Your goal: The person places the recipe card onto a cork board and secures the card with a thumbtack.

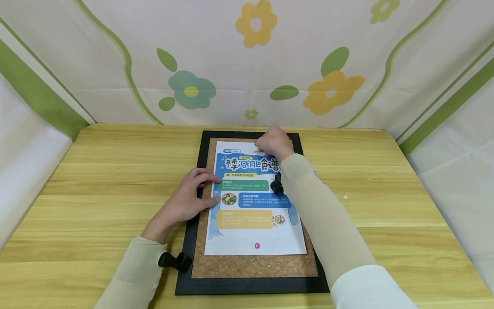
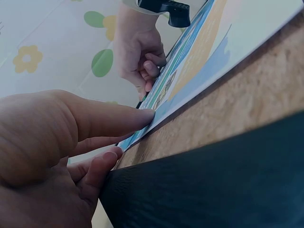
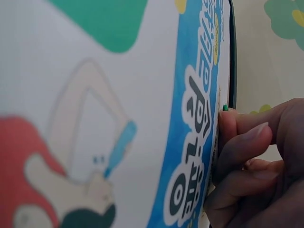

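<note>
Here's the right hand (image 1: 275, 141), up at the top edge of the sheet (image 1: 247, 240), fingers curled, thumb and forefinger pinching a small green piece (image 3: 225, 108), too small to make out fully. Down the left side, the left hand (image 1: 189, 199) has its thumb and fingers spread in a loose, wide reach, the thumb and forefinger tips resting on the sheet's left edge. And the sheet itself lies face up on the cork (image 1: 254, 268), printed with a blue heading, green, blue and yellow text boxes, and small food pictures; the right forearm crosses its upper right part. Bare cork shows in a band below the sheet and a narrow strip down its left. Round the cork runs the black frame (image 1: 251, 286), flat on the wooden bench (image 1: 96, 193). Both pale sleeves (image 1: 131, 270) carry a black mount (image 1: 175, 261) near the wrist. Off to the right, a tiny white bit (image 1: 345, 197) sits on the bench, and behind everything hangs a white cloth (image 1: 216, 25) with yellow, teal and green flowers.
</note>
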A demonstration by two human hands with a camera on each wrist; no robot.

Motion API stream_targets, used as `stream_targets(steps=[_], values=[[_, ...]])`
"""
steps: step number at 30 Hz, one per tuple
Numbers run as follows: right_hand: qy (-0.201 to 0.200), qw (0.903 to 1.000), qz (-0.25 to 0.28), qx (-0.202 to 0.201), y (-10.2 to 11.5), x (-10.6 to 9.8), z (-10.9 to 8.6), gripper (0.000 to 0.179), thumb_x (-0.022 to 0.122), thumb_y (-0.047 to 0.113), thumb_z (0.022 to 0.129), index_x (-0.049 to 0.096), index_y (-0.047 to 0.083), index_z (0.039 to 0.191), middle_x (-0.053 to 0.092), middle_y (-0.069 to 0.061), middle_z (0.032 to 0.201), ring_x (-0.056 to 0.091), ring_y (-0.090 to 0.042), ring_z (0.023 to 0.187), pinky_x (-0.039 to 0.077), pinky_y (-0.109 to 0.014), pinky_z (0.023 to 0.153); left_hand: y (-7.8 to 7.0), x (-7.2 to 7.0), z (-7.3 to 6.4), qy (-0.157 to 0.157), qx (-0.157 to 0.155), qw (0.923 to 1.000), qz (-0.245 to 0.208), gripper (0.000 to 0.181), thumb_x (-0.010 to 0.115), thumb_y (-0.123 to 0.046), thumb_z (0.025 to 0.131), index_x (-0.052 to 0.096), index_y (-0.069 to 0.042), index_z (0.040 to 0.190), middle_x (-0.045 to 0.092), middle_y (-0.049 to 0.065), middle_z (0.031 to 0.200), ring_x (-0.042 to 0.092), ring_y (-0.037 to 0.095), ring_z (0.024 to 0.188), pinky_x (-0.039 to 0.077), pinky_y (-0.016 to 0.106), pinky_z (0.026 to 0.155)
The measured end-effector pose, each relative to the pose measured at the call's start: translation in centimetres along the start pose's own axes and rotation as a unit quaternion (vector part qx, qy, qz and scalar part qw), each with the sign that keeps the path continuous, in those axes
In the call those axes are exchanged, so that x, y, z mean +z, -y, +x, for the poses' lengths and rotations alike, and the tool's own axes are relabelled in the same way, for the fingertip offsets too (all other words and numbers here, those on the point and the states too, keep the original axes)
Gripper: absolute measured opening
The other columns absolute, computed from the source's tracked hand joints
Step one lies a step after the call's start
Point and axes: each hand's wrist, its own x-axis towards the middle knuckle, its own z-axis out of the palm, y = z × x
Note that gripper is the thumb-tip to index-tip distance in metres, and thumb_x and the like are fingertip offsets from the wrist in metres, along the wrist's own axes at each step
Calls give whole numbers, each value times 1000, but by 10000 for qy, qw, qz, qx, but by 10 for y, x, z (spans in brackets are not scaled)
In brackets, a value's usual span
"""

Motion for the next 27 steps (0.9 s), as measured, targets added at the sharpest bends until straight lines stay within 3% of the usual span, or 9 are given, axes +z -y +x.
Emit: stream_targets(steps=[11,21,27], values=[[6,9997,-233,21,6,1,-4,33,67,27,99,64,14,69,53,0,58,62,-22,62,45,-37,74,-1,-1,-2,-13,-44,10000,-6,37,79,-8,95,71,-5,132,50,20,151,46,42,140,44,61,117],[11,9993,-363,7,7,2,-5,29,66,29,102,70,11,79,55,-1,61,63,-22,64,44,-37,75,-1,-1,-2,-27,-52,10000,11,38,80,-8,95,72,-5,132,50,20,151,46,42,140,44,61,117],[7,9996,-283,6,5,2,-2,31,66,29,101,67,13,75,54,0,60,62,-22,62,44,-37,75,-2,-2,-1,-12,-19,10000,34,37,79,-8,96,71,-4,132,50,20,151,46,43,139,44,61,117]])
